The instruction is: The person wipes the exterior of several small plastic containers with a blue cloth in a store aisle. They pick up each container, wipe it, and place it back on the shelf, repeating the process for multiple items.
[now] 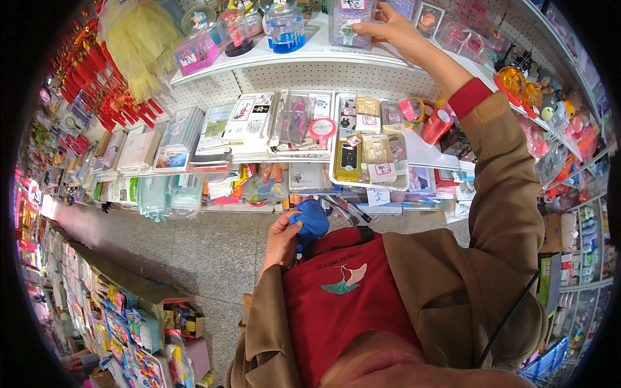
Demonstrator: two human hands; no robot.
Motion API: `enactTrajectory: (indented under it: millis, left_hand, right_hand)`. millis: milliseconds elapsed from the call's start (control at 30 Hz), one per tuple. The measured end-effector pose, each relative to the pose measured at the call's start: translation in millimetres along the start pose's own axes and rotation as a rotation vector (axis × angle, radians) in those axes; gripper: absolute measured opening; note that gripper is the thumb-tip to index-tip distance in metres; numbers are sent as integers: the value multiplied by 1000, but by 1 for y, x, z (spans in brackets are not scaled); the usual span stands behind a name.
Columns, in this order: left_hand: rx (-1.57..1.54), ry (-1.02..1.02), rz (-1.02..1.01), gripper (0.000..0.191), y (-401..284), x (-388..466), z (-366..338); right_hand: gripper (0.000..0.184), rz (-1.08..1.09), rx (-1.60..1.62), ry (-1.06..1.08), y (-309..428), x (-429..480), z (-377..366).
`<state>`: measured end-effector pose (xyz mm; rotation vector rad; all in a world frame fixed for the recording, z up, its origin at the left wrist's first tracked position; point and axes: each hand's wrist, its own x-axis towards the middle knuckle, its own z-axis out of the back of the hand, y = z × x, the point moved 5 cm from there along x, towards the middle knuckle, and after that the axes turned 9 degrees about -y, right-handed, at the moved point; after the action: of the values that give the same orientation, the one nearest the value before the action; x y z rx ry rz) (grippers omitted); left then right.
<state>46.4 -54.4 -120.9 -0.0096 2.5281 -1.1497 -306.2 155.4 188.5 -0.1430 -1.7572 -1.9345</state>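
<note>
My left hand (283, 238), low in front of my red shirt, grips a bunched blue cloth (310, 219). Up at the top shelf, my right hand (392, 28) has its thumb on the front of a clear plastic box (350, 29) and its fingers along the side. Small purplish pieces fill that box, which bears a handwritten label. To its left stands a clear container of blue liquid (286, 30). A small framed picture (429, 20) is just right of my right hand. The far top of the box is cut off by the picture's edge.
Below the top shelf (310, 59), a white tray (335, 167) holds several small boxed goods. Stacks of notebooks (178, 138) line the shelf leftward. Red tasselled ornaments (104, 77) hang at upper left. A low display of packaged goods (131, 330) borders the grey floor (228, 262).
</note>
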Motion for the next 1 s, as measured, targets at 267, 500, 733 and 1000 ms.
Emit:
enactTrajectory:
  millis: [267,500,733,1000]
  left_hand:
    - [-81,-85,-190,22,-31,1,2]
    - [-8,-111,-704,28,-132,-4,-44]
    - [260,-12,-1047,27,-158,-31,-131]
    - [226,13,-966,16,-126,-16,-127]
  right_hand:
    - [73,200,-86,45,61,-115,-11]
    - [88,-53,17,107,9,-221,-77]
    - [93,-185,306,185,-10,-267,-122]
    - [85,-195,332,154,-4,-270,-110]
